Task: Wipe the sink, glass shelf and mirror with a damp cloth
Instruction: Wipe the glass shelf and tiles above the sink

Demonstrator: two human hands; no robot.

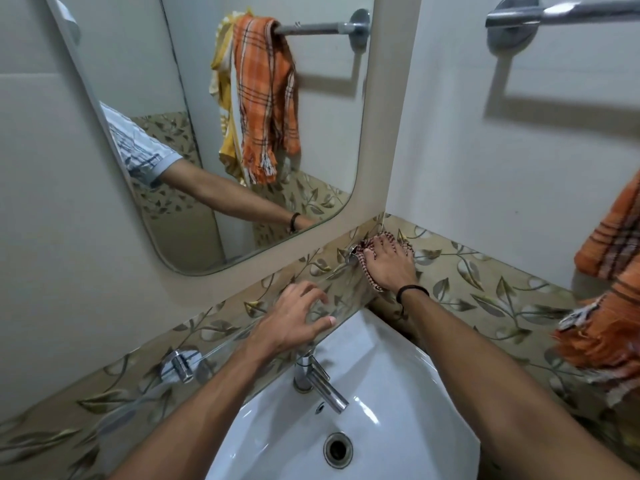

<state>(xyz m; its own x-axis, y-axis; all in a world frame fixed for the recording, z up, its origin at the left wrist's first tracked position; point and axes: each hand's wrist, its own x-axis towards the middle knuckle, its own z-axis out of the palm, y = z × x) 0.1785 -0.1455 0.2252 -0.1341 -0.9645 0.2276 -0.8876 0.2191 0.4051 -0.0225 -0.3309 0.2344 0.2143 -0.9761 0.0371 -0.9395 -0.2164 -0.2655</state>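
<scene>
A white sink (388, 351) sits in the corner, with a chrome tap (320, 382) at its back. Above it runs a clear glass shelf (221, 344) on chrome brackets. My right hand (389, 268) lies flat with spread fingers on a red-and-white checked cloth (367, 268), pressing it onto the shelf's far right end in the corner. My left hand (294, 323) rests on the shelf's front edge above the tap, fingers bent over the glass and thumb against the edge. The mirror (214, 133) hangs on the left wall above the shelf.
A chrome shelf bracket (181, 365) is at the left. On the right wall is a chrome towel bar (554, 12), with an orange checked towel (609, 306) hanging at the right edge. A leaf-patterned tile band (485, 292) runs along both walls.
</scene>
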